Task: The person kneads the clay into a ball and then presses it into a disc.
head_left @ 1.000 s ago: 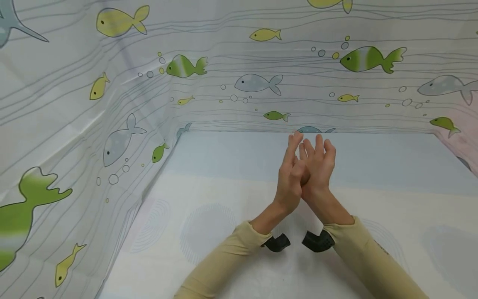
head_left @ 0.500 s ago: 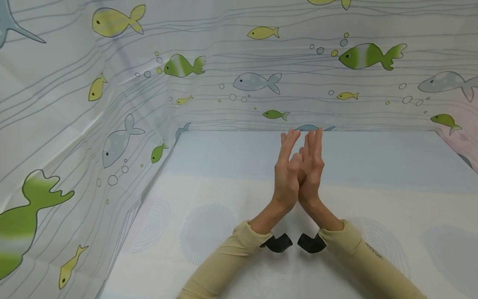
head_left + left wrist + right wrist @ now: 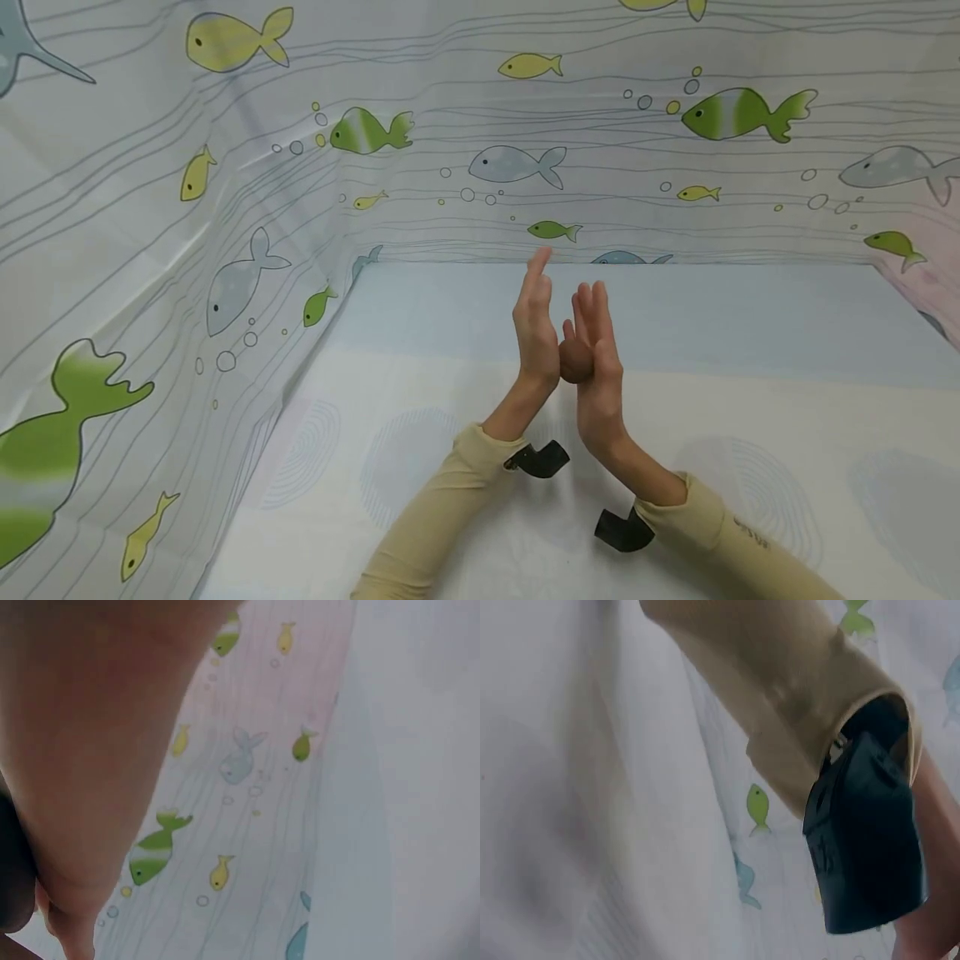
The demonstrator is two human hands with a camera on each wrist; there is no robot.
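Note:
A smooth brown ball point(image 3: 577, 361), of a material that does not show, sits between the two palms in the head view. My left hand point(image 3: 535, 337) stands upright on its left side, fingers straight and pointing up, the heel of the palm at the ball. On the other side my right hand point(image 3: 602, 379) is also upright with straight fingers, its palm against the ball. Both hands are raised in front of the table. The left wrist view shows a blurred hand point(image 3: 90, 750) up close, with a dark rounded shape at the left edge.
Black curved wrist mounts point(image 3: 542, 459) stick out from the beige sleeves point(image 3: 442, 500). A white and pale blue table cover point(image 3: 450, 317) lies below. Cloth printed with fish point(image 3: 517, 165) hangs at the back and left side.
The hands were pressed together with the ball mostly hidden. They have moved apart and left, and the right hand has dropped lower, so the ball now shows between the palms.

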